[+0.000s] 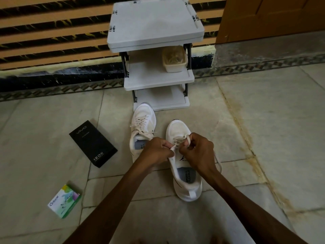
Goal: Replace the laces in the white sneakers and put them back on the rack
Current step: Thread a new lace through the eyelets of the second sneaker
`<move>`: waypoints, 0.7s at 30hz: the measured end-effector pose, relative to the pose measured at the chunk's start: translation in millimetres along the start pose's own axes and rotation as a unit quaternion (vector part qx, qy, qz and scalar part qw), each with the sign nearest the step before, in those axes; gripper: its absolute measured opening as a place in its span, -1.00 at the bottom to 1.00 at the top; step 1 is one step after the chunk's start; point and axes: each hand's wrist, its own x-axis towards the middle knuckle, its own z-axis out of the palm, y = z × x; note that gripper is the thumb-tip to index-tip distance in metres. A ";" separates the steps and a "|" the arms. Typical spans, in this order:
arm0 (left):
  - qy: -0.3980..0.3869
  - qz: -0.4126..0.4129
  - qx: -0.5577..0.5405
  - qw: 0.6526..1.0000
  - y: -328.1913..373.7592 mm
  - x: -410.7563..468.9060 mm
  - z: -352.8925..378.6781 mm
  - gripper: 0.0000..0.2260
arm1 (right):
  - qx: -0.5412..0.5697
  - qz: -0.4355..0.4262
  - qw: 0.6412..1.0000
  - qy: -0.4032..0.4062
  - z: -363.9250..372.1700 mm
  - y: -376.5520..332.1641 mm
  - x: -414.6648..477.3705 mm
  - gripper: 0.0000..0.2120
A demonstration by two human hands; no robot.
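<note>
Far left, on the pale stone-tiled floor (263, 120), a small green-and-white cardboard box (64, 201) is noted lying flat. Further off and to its right, a black rectangular carton with silver lettering (93, 143) lies at an angle. Neither is touched.

Next, the first white mesh sneaker (143, 124) is found on the floor. Its toe is just in front of the lowest shelf of the white plastic three-tier rack (154, 23), which stands against the wall. Its eyelets are seen threaded, with the ends loose. A translucent plastic tub with brownish contents (174, 58) rests on the right of the middle shelf.

The left hand (155, 152) is held at the throat of the second white mesh sneaker (176, 128), fingers curled and pinching a flat off-white lace (173, 147). This sneaker lies with its heel nearest the person and its toe toward the rack, so its long axis runs almost straight away from the person. The right hand (198, 152) is likewise closed on the lace, and a small loop stands above its knuckles. A loose run of lace trails to the floor on the sneaker's right, beneath the right wrist.

The step in hand is judged to be work at the upper eyelets. Whether this lace is old or new cannot be told. The lace lies directly between the two hands, across the shoe's long axis, and both hands are equally near it. Any pull is therefore expected to go outward to either side. The rack lies straight ahead, beyond both toes.
</note>
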 end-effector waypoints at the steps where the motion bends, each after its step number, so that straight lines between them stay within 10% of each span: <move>1: 0.002 0.000 0.003 1.000 -0.7 1.2 0.2 -0.82 | -0.002 -0.004 1.000 0.007 1.4 0.3 -1.0 -0.83; 9: -0.013 -0.004 0.019 1.000 2.7 8.1 -0.9 -0.87 | -0.020 -0.022 1.000 -0.001 11.7 1.8 -8.1 -0.81; 17: 0.077 0.170 0.282 0.941 9.4 -1.3 4.7 -0.87 | -0.110 -0.010 0.994 -0.020 13.0 5.3 -4.5 -0.85; 21: 0.193 0.157 0.558 0.792 25.4 1.0 -5.5 -0.83 | -0.101 -0.007 0.994 -0.041 10.5 6.0 -7.6 -0.76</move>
